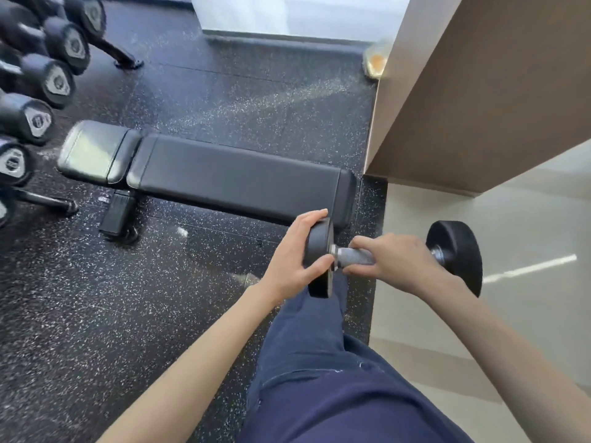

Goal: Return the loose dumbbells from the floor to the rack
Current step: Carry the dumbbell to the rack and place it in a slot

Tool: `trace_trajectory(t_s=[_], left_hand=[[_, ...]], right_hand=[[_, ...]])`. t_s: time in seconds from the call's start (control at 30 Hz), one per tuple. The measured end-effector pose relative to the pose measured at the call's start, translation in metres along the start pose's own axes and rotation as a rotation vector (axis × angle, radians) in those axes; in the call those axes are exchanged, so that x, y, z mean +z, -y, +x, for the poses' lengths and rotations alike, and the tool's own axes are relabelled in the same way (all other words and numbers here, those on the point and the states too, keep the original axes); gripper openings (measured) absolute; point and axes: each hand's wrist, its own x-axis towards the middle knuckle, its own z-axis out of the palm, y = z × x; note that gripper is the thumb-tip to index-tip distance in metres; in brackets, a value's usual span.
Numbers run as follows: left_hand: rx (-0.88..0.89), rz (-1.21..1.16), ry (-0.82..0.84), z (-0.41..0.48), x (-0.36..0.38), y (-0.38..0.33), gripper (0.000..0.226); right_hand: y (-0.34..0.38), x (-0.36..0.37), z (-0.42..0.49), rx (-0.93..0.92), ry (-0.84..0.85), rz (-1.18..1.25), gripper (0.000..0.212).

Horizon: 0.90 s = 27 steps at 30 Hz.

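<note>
The dumbbell (393,259) is off the floor, held crosswise above the person's knee (319,314), well apart from the rack (38,91) at the far left. The right hand (396,260) is wrapped around the knurled handle near its right end, closed on it; the left hand (297,251) clamps the left weight head, fingers curled over its rim and thumb against its inner face.

The risk lies in that left grip: a smooth round head offers little purchase, and if the hand slips during the carry the whole load swings onto the right wrist, or the weight drops onto the leg in dark blue trousers directly beneath. A tilt of the bar would cause the same trouble.

The flat bench (204,177) lies across the route to the rack, its black pad just beyond the left hand, so the carry has to go around or over it. The rack's rows already hold hex dumbbells (38,119); a free slot is probably there, though the frame edge cuts the rack off. A brown wall panel (499,100) juts in at the right, and a pale tiled floor (527,282) meets the speckled rubber mat (96,298) under the right weight head
</note>
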Motion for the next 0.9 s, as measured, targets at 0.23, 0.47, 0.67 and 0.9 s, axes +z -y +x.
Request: trace_trajectory(t_s=[0.23, 0.47, 0.67, 0.9], left_hand=[[-0.018, 0.012, -0.059, 0.093, -0.008, 0.007, 0.066], [-0.098, 0.041, -0.186, 0.15, -0.02, 0.01, 0.068], [-0.154, 0.076, -0.326, 0.189, -0.025, 0.015, 0.068], [-0.272, 0.128, -0.535, 0.246, -0.011, 0.009, 0.069]], right_hand=[[-0.056, -0.055, 0.074, -0.051, 0.045, -0.081, 0.052], [-0.096, -0.096, 0.141, -0.186, 0.045, -0.107, 0.05], [-0.119, -0.121, 0.199, -0.343, 0.048, -0.179, 0.05], [-0.16, -0.163, 0.269, -0.557, 0.095, -0.287, 0.052]])
